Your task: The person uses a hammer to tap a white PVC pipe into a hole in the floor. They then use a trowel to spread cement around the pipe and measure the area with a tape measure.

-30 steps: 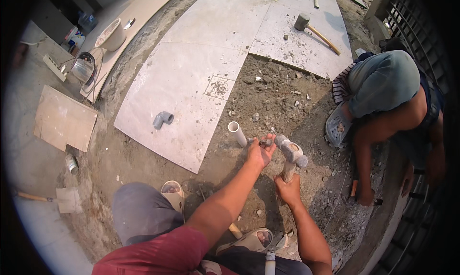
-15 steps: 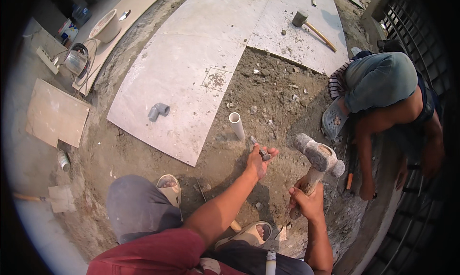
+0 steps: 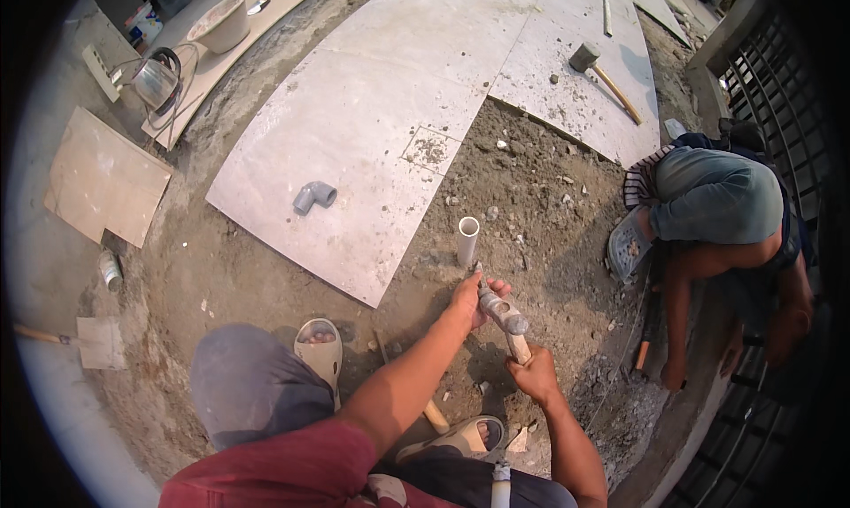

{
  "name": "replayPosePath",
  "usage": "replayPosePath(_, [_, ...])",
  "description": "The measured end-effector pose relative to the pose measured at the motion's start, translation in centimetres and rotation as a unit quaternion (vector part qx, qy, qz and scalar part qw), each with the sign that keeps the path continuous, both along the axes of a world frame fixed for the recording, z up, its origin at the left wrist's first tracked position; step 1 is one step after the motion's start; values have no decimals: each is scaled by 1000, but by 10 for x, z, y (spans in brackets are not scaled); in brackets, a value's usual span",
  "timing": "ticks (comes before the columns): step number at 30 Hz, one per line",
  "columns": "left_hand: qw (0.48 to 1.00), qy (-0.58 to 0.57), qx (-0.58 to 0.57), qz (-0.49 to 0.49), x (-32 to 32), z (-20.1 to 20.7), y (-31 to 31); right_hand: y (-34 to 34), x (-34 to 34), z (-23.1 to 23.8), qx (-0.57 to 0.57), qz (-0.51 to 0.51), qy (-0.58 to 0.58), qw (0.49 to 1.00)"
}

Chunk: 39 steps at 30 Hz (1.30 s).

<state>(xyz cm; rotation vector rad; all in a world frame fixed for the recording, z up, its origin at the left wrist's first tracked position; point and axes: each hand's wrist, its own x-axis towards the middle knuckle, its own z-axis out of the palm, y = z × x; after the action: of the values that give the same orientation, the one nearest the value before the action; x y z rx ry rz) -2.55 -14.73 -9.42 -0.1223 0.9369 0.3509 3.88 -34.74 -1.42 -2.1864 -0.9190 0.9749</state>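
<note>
Taking clock directions from the hammer head, the ground (image 3: 221, 269) is dry, rough and strewn with grit and rubble, so footing and support look uneven. Pale flat slabs (image 3: 354, 110) spread over it from eleven to one o'clock, hard and probably brittle at their edges. A dark metal grille (image 3: 777, 110) rises at two o'clock, where a co-worker (image 3: 722, 203) crouches. The hammer (image 3: 505, 313) is between the person's forearms; its stiff head looks heavy against the pale wooden handle, which is best gripped low, as the right hand (image 3: 536, 375) at five o'clock does, closed around it. A white pipe (image 3: 467, 244) stands upright at eleven o'clock, likely light, rigid and easy to crack. Just below it, the left hand (image 3: 469, 299) is clamped on a chisel (image 3: 478, 267), mostly hidden, probably dense and rigid, best held mid-shank; whether the hammer touches it, I cannot tell. A grey pipe elbow (image 3: 314, 196), likely light and smooth, lies on a slab at ten o'clock.
</note>
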Motion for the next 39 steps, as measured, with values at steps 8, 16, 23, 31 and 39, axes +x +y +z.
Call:
replayPosePath(8, [1000,-18,8,14,-13,-18,-5,18,-12,109,138,-21,49,989])
replayPosePath(16, [998,21,1,-63,-4,8,0,0,2,-7,-10,23,-26,999])
replayPosePath(23, [986,35,89,-133,-13,-44,-9,20,-26,76,82,-23,33,996])
replayPosePath(31, [987,64,83,-120,-9,-13,-10,-5,-5,15,99,66,-110,987])
replayPosePath(39, [702,317,504,-390,-13,-12,-23,-25,-27,15,-74,-136,236,959])
